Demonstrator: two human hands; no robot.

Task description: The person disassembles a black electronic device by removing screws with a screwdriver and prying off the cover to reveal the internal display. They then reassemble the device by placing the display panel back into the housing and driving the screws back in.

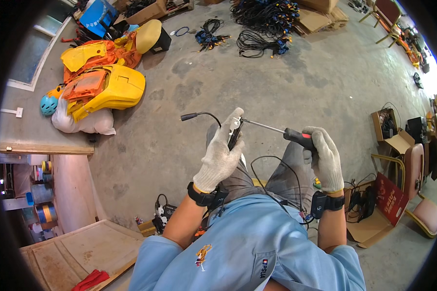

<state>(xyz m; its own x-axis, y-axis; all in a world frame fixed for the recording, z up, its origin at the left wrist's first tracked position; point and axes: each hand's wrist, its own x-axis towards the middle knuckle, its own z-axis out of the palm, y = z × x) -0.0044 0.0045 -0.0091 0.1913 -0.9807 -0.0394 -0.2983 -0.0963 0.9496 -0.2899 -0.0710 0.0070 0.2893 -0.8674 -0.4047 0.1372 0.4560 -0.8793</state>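
"Gripping what, that gloved left hand (pixel 222 157)?"
"A slim black device (pixel 235 137), over the left leg, a cable connector (pixel 189 117) jutting out leftward."
"And the right hand (pixel 326 157)?"
"Clasping a screwdriver (pixel 294 137) by its black-and-red handle, tip at the device's upper end."

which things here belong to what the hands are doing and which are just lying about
In use:
- screwdriver, right hand
- small dark device, left hand

Apparently just lying about:
- yellow plastic shell
- blue helmet
- red cloth
- black cable heap
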